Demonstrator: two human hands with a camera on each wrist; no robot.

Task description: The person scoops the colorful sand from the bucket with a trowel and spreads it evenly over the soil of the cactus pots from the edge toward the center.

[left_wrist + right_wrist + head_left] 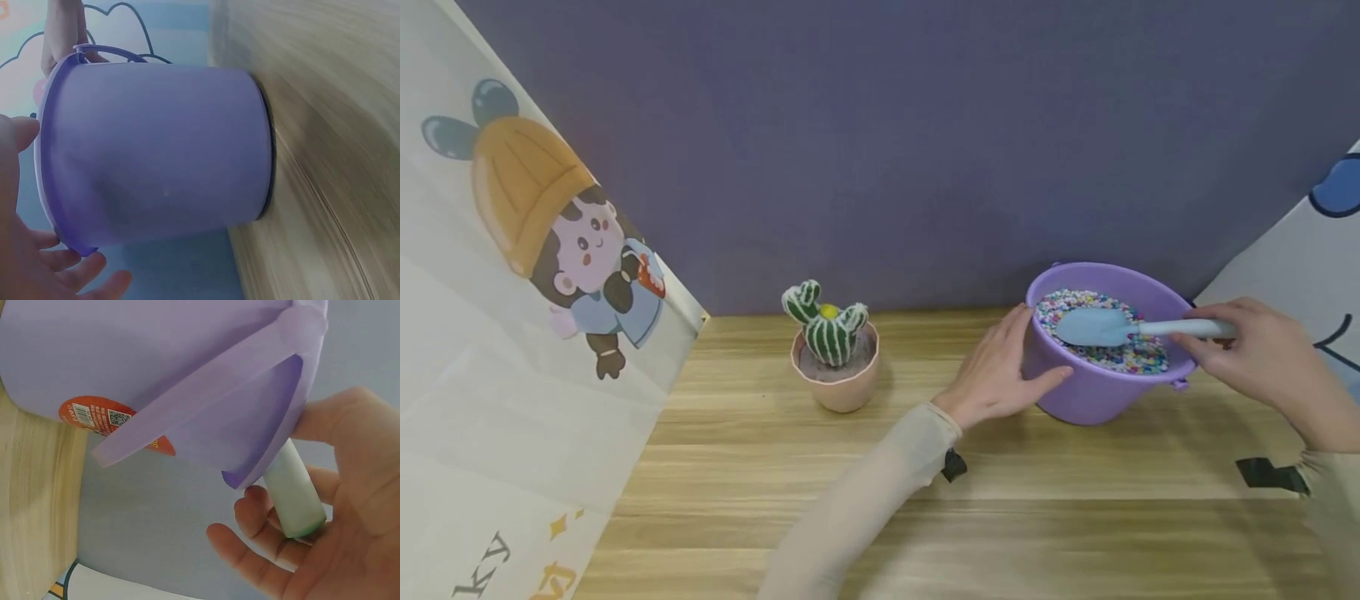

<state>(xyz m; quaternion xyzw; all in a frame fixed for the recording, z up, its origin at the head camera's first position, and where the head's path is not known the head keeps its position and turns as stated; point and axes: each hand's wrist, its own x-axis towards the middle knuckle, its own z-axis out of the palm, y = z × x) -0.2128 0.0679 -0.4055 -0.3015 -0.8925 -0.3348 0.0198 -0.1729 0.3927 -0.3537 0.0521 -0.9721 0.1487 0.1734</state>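
Note:
A purple bucket stands on the wooden table, filled with small multicoloured beads. My right hand is at the bucket's right rim and holds the pale handle of a light blue toy shovel. The shovel's blade lies over the beads. In the right wrist view, the handle's end sticks out between thumb and fingers. My left hand rests at the left rim with fingers extended and thumb spread along the near side. The left wrist view shows its fingertips right at the rim.
Left of the bucket, a potted cactus stands on the wooden table. Behind runs a dark blue-grey panel. A cartoon-printed white panel borders the left side. The bucket's purple carrying handle hangs down its side.

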